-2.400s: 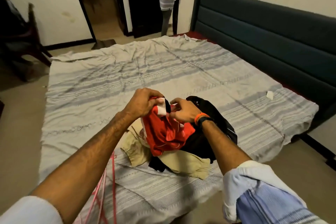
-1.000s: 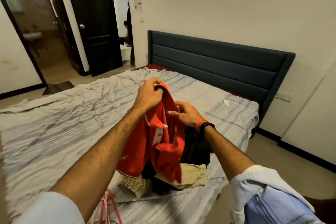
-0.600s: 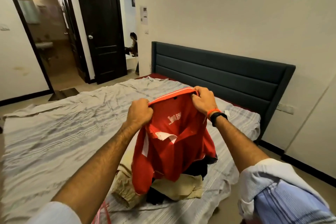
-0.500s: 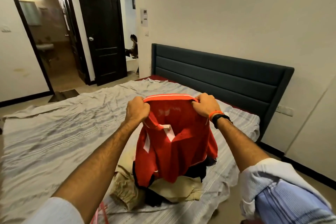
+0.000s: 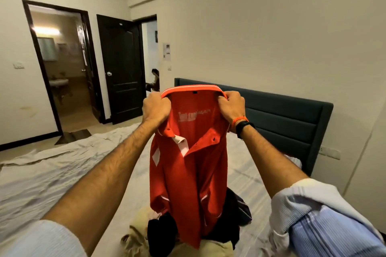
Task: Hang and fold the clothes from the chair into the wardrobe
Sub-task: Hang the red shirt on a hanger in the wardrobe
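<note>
The task is only at its beginning. One garment is in hand — a red polo shirt (image 5: pixel 188 169) held up at the centre of the frame. The left hand (image 5: pixel 155 108) and the right hand (image 5: pixel 230 106) each pinch one end of its collar with curled fingers, and the body of the shirt hangs down open. It is not yet folded or put on a hanger. Below it, at the lower centre, a pile of clothes (image 5: pixel 158 233) waits: something beige and something black. No wardrobe and no chair are visible.

The pile lies on a bed (image 5: pixel 52 177) with a wrinkled grey striped sheet and a dark teal headboard (image 5: pixel 288 119) at the right. In the upper left there is an open bathroom doorway (image 5: pixel 60 69) — beside it a dark door (image 5: pixel 121 69).
</note>
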The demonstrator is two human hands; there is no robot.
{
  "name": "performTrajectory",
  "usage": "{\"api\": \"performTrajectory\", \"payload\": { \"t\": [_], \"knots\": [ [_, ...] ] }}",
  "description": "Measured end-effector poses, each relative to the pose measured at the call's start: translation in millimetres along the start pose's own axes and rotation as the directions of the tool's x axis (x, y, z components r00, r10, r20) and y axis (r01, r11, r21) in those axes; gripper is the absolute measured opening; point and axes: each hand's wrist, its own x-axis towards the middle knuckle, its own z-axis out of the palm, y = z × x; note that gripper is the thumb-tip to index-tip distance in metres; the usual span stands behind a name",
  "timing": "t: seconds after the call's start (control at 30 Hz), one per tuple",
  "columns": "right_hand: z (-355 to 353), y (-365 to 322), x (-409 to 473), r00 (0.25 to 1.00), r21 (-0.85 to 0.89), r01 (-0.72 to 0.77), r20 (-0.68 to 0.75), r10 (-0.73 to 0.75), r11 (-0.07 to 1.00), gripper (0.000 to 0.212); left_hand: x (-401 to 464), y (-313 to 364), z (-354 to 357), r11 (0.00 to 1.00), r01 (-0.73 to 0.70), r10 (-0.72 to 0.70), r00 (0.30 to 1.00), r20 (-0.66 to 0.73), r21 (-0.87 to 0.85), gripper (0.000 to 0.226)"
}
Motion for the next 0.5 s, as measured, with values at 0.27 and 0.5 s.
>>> {"api": "performTrajectory", "payload": {
  "t": [0.27,0.5],
  "knots": [
    [-20,-52,24,0.957,0.114,0.182,-0.25,-0.149,0.977,0.036,27,42,-36,0.977,-0.214,0.203,0.946,-0.253,-0.016,0.022],
    [39,13,-35,0.998,0.041,-0.022,0.065,0.02,0.999,0.036,-21,-50,1,0.995,0.084,-0.085,0.996,-0.011,-0.055,0.024]
  ]
}}
